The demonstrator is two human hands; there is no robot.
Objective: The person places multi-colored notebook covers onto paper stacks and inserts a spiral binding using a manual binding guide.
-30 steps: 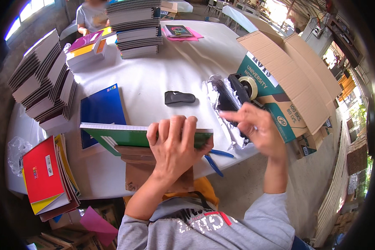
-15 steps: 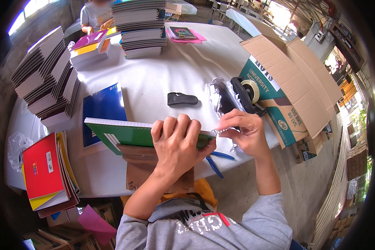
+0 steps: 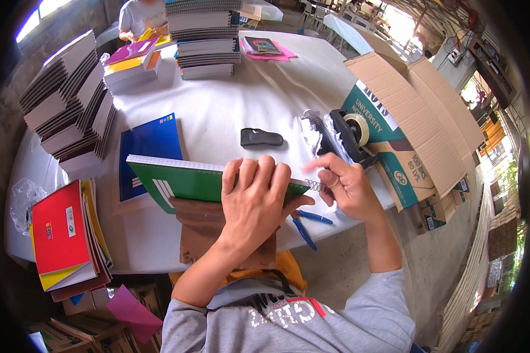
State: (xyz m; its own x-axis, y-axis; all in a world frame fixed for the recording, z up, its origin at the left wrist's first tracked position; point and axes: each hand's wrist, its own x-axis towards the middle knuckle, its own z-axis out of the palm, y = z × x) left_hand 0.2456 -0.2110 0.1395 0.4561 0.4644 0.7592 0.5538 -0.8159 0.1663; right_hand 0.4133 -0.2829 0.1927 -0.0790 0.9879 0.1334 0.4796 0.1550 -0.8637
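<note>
A green notebook (image 3: 194, 189) stands tilted on its edge, its punched page edge upward. My left hand (image 3: 250, 200) is closed over it near the right end, fingers across the cover. At that end a thin spiral wire coil (image 3: 315, 186) sticks out. My right hand (image 3: 350, 187) is closed around the coil's free part; its index finger is blurred. Below the notebook is a brown cardboard piece (image 3: 200, 229). Blue-handled pliers (image 3: 306, 232) lie by the table's front edge, and a small black case-like object (image 3: 261, 139) lies beyond my hands.
A blue notebook (image 3: 150, 147) lies to the left, near red and yellow notebooks (image 3: 62, 229). Tall spiral notebook stacks (image 3: 70, 100) stand behind. Right are a tape dispenser (image 3: 356, 132), loose coils (image 3: 330, 135) and an open carton (image 3: 388, 141). A person (image 3: 142, 20) is across the table.
My right hand has shifted from a pinch at the coil to a more curled grip, its index finger moving. The view has shifted slightly; my left hand keeps its hold on the notebook.
</note>
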